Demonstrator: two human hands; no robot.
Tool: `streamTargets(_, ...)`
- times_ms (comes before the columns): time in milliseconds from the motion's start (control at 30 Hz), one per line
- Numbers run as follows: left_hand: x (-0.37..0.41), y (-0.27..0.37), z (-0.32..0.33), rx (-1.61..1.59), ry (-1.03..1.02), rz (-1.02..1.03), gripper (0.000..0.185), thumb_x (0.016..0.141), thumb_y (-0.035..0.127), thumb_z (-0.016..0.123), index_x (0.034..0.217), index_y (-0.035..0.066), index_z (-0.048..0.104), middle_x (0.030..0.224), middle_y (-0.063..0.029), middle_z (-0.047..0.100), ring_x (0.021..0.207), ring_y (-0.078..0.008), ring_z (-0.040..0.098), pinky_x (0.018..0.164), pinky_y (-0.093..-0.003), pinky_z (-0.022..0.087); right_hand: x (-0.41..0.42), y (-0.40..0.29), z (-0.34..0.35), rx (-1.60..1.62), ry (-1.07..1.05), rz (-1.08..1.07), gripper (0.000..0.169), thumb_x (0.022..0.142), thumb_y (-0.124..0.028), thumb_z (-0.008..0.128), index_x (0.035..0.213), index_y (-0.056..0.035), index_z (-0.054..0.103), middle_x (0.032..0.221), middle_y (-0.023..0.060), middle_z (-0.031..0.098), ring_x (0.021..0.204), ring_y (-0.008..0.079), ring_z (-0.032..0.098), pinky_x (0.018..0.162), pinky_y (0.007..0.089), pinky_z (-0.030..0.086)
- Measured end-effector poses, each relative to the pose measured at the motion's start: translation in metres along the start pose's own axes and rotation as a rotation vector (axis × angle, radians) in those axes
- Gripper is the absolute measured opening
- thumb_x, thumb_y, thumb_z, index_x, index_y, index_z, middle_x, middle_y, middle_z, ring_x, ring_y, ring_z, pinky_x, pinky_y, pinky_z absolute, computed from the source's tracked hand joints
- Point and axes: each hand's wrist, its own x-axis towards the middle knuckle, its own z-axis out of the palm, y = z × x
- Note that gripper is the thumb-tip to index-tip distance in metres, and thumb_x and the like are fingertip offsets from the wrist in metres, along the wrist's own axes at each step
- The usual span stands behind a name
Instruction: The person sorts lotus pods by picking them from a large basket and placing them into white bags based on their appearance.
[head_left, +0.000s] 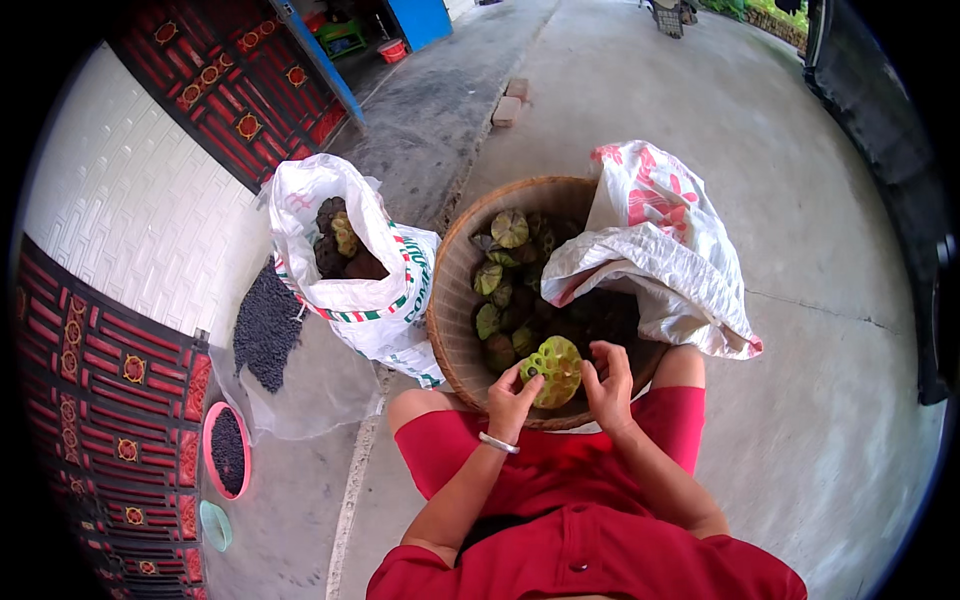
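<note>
A yellow-green lotus seed pod (559, 382) is held in my left hand (508, 405) over the near rim of a round woven basket (457, 330). One dark lotus seed (532, 371) shows in a hole of the pod, by my left thumb. My right hand (613, 390) is at the pod's right edge, thumb and bent fingers apart; I see nothing in it. Whether the thumb touches the pod is unclear. Several green and brown lotus pods (487, 279) lie in the basket. A white woven sack (675, 262) with red print drapes over the basket's right side and hides part of its inside.
An open white sack (352, 307) of dark pods stands left of the basket. Dark seeds (266, 330) are heaped on a clear plastic sheet (315, 405). More fill a pink basin (246, 465), near a green basket (215, 526). Bricks (508, 111) lie on the concrete ahead.
</note>
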Motion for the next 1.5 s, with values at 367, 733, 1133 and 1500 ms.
streamTargets(367, -0.015, 0.020, 0.020, 0.422, -0.199, 0.145, 0.022, 0.071, 0.005, 0.065, 0.091, 0.001, 0.058, 0.081, -0.0074, 0.061, 0.074, -0.0130, 0.057, 0.067, -0.0260, 0.046, -0.007, -0.013, -0.005, 0.025, -0.401, 0.224, 0.046, 0.071, -0.038, 0.070, 0.071, -0.0006, 0.043, 0.055, 0.0125, 0.048, 0.048, 0.0206, 0.047, 0.046, 0.0330, 0.039)
streamTargets(733, -0.013, 0.006, 0.001, -0.462, -0.209, -0.410, 0.015, 0.082, 0.008, 0.058, 0.096, 0.003, 0.058, 0.088, -0.0026, 0.061, 0.075, -0.0104, 0.059, 0.066, -0.0237, 0.049, 0.002, 0.006, -0.021, 0.827, -0.730, 0.651, 0.013, 0.080, -0.014, 0.057, 0.085, -0.0036, 0.052, 0.065, 0.0005, 0.054, 0.053, 0.0051, 0.052, 0.045, 0.0176, 0.040)
streamTargets(1133, 0.004, 0.008, 0.004, -0.447, -0.143, -0.617, 0.014, 0.077, 0.003, 0.056, 0.091, 0.003, 0.058, 0.081, -0.0038, 0.060, 0.070, -0.0122, 0.057, 0.063, -0.0238, 0.047, -0.016, 0.007, 0.012, -0.029, -0.551, 0.205, 0.047, 0.068, -0.043, 0.066, 0.091, -0.0049, 0.050, 0.081, 0.0160, 0.056, 0.074, 0.0337, 0.058, 0.063, 0.0394, 0.046)
streamTargets(1500, -0.005, 0.020, 0.022, -0.095, -0.249, -0.561, 0.030, 0.083, 0.014, 0.054, 0.109, -0.002, 0.055, 0.106, -0.0092, 0.056, 0.097, -0.0184, 0.054, 0.084, -0.0289, 0.044, -0.033, 0.022, -0.001, 0.219, -0.362, 0.163, 0.027, 0.082, -0.025, 0.050, 0.091, 0.0009, 0.046, 0.073, 0.0214, 0.055, 0.071, 0.0386, 0.055, 0.061, 0.0414, 0.044)
